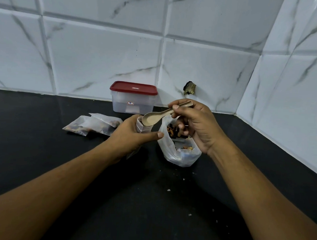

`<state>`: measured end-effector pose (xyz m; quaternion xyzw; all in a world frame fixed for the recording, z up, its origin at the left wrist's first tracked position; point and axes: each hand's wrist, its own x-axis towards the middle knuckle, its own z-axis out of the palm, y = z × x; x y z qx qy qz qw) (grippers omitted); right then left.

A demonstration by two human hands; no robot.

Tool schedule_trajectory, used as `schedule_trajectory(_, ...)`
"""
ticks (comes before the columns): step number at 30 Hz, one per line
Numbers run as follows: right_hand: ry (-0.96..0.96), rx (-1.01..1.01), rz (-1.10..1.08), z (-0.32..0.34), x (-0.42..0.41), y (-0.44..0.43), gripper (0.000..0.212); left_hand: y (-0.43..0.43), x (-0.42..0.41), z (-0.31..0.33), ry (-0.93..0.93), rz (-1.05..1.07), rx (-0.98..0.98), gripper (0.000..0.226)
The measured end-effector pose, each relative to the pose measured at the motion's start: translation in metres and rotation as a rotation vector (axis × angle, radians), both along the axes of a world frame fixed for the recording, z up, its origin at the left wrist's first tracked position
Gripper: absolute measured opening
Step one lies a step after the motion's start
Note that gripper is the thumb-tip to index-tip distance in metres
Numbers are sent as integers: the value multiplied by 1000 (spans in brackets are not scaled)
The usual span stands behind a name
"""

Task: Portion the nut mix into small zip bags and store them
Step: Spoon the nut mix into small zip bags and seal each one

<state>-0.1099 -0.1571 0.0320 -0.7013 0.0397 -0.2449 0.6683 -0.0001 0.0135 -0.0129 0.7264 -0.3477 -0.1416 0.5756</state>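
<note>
My left hand [131,135] grips a small clear zip bag [142,126] upright, its mouth facing up. My right hand [193,123] pinches the handle of a beige spoon [154,118], whose empty bowl hovers right over the mouth of the small bag. Below my right hand stands a bigger open plastic bag [178,153] holding the nut mix [174,132]. Two filled small zip bags [93,124] lie flat on the black counter to the left.
A clear storage box with a red lid [133,98] stands shut against the marble-tiled wall. The black counter [151,200] carries a few crumbs near the front. A tiled side wall closes the right corner.
</note>
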Motion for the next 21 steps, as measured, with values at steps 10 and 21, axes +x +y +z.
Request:
schedule_trajectory(10, -8, 64, -464, -1, -6, -35, 15, 3, -4, 2, -135, 36, 63, 54)
schedule_trajectory(21, 74, -597, -652, -25, -4, -49, 15, 0, -4, -3, -343, -11, 197, 59)
